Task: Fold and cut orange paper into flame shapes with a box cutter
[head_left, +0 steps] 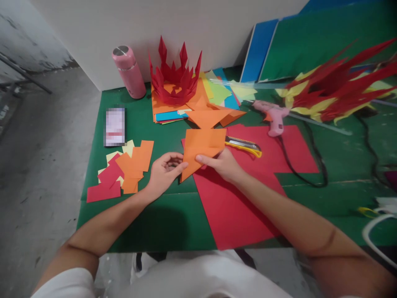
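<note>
A folded sheet of orange paper (203, 142) is held between my two hands, its lower right side running on a slant. My left hand (166, 169) pinches its lower left edge between thumb and curled fingers. On the right, my right hand (221, 163) grips the slanted edge, thumb on top and fingers hidden underneath. Just beyond lie folded orange paper pieces (214, 116). A yellow utility knife (245, 145) rests beside the held paper, on red paper sheets (238, 211) that spread below my right forearm.
Cut paper pieces (128, 165) and a blurred-out phone (115, 126) lie left. Behind stand a pink bottle (129, 72) and a red paper crown (176, 85). A pink glue gun (274, 116) with black cord and red-yellow paper flames (335, 89) occupy the right of the green table (149, 227).
</note>
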Demonstrator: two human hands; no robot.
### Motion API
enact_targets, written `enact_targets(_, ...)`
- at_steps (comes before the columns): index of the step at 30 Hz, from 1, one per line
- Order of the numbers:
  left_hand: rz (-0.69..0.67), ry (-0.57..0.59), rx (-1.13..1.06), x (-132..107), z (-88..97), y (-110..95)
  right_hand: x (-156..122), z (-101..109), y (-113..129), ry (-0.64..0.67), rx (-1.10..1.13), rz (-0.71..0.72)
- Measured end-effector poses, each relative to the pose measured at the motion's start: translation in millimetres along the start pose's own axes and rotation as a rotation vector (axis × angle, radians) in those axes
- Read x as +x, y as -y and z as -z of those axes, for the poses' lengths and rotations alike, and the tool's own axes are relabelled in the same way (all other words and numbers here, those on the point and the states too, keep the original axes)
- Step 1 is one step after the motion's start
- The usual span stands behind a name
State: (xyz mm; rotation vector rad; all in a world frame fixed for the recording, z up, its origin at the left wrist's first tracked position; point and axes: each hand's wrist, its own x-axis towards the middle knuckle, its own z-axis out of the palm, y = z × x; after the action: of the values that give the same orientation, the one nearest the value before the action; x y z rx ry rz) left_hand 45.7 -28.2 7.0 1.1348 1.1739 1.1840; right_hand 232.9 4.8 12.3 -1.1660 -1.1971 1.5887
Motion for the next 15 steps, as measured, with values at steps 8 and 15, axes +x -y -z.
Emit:
enact_targets(8,-0.044,-0.006,0.036,0.2,0.9,-0.2,0.3,-0.8,-0.5,-0.010,0.012,-0.007)
enact_targets(15,-0.072,0.005,0.069,0.4,1.3,-1.0,0.4,-0.3,-1.0,-0.012,-0.004,-0.015)
